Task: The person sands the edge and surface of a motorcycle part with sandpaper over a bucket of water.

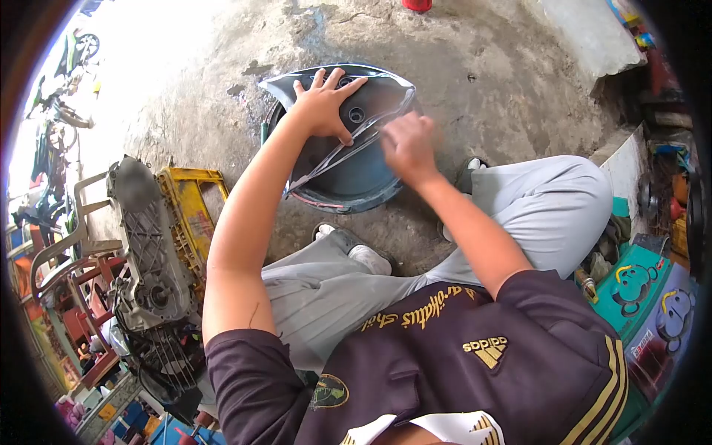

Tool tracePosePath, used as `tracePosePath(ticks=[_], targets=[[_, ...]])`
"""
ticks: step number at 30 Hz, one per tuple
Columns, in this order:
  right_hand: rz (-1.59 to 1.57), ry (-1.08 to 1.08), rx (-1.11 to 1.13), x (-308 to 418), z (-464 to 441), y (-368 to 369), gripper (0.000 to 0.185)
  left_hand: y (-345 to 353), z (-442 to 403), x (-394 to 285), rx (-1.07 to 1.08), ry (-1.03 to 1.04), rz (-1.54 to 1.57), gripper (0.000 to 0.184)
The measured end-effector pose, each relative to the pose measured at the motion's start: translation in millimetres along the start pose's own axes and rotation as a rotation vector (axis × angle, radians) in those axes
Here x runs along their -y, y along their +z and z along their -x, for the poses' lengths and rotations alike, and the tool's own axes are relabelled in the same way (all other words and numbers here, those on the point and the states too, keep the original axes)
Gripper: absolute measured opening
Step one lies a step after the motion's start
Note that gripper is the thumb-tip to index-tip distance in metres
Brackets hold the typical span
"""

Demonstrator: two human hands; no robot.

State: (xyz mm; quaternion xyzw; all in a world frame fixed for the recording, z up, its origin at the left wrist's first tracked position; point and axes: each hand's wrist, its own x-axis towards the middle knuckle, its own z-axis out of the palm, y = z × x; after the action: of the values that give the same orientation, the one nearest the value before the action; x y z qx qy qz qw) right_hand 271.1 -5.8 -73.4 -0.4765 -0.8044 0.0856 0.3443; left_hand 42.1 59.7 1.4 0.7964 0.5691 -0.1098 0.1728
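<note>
A dark, pointed headlight housing (382, 99) with a clear, shiny rim and round openings lies across a round black basin (354, 174) on the floor. My left hand (324, 108) rests on its back with the fingers spread, pressing it from above. The thumb reaches down toward the near rim. Beside the right end of that rim, my right hand (410, 145) is closed into a fist and slightly blurred. Whatever its fingers may hold is hidden.
An engine casing (148, 245) and a yellow crate (194, 211) stand to the left, near a chair frame (74, 222). At the right are a concrete ledge (586, 37) and green boxes (630, 278). A red container (417, 4) sits at the far edge.
</note>
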Motion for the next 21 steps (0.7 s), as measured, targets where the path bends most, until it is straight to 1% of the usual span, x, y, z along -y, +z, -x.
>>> tracePosePath(ticks=[2, 4, 6, 8, 10, 13, 17, 21], targets=[[-0.028, -0.083, 0.083, 14, 8, 2, 0.005, -3, 2, -3, 0.024, -0.011, 0.0, 0.145], [-0.062, -0.046, 0.051, 12, 4, -2, 0.005, 0, 2, -1, 0.015, -0.007, -0.007, 0.144], [-0.12, 0.064, 0.058, 8, 4, -1, 0.005, 3, 2, 1, -0.014, 0.012, -0.003, 0.144], [-0.121, 0.026, 0.071, 12, 9, -2, 0.005, 2, 1, 2, -0.025, 0.019, 0.003, 0.143], [-0.164, 0.013, 0.071, 15, 10, -2, 0.004, 0, 0, -1, 0.021, -0.006, -0.022, 0.142], [-0.172, 0.057, 0.054, 11, 11, 1, 0.004, 5, 1, 0, 0.009, 0.003, -0.009, 0.143], [-0.15, 0.03, 0.078, 8, 16, 4, 0.005, -3, 3, -2, 0.008, -0.004, -0.024, 0.145], [-0.17, 0.048, 0.089, 10, 16, -1, 0.005, 1, 0, 0, 0.017, 0.002, -0.016, 0.145]])
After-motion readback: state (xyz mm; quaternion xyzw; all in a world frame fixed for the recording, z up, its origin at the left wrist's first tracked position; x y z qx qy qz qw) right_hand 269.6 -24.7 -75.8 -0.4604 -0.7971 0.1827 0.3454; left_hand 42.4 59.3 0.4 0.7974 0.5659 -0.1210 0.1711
